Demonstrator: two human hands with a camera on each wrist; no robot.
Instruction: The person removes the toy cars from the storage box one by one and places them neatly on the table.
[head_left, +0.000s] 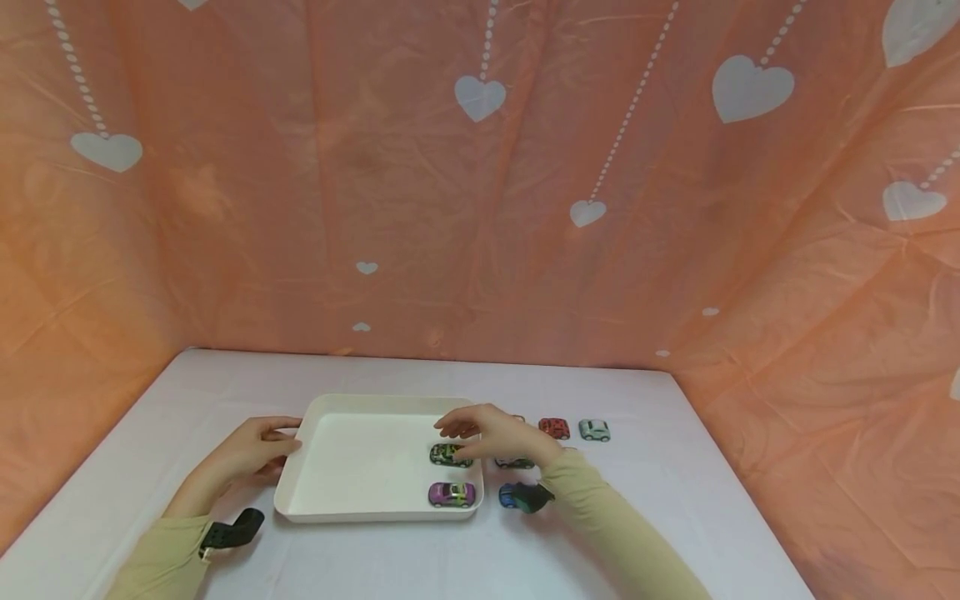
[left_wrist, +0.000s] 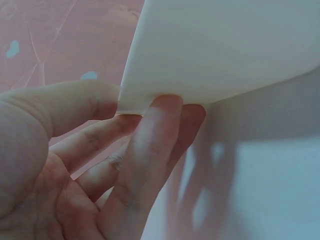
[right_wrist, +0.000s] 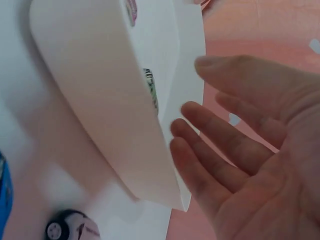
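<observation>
A white tray (head_left: 360, 467) lies on the table. My left hand (head_left: 243, 454) holds its left side, thumb at the rim and fingertips against the outer wall (left_wrist: 220, 45). Over the tray's right side hovers my right hand (head_left: 498, 433), fingers loosely spread and nothing between them. Below those fingers, inside the tray, sits a green-and-black toy car (head_left: 444, 455), partly covered by the hand in the head view. A purple toy car (head_left: 452, 495) stands in the near right corner of the tray.
Right of the tray stand a blue toy car (head_left: 507, 497), a red one (head_left: 554, 428), a pale green one (head_left: 595, 430) and a dark one (head_left: 515, 463) partly behind my right hand. An orange curtain with hearts (head_left: 420, 208) surrounds the white table (head_left: 375, 558).
</observation>
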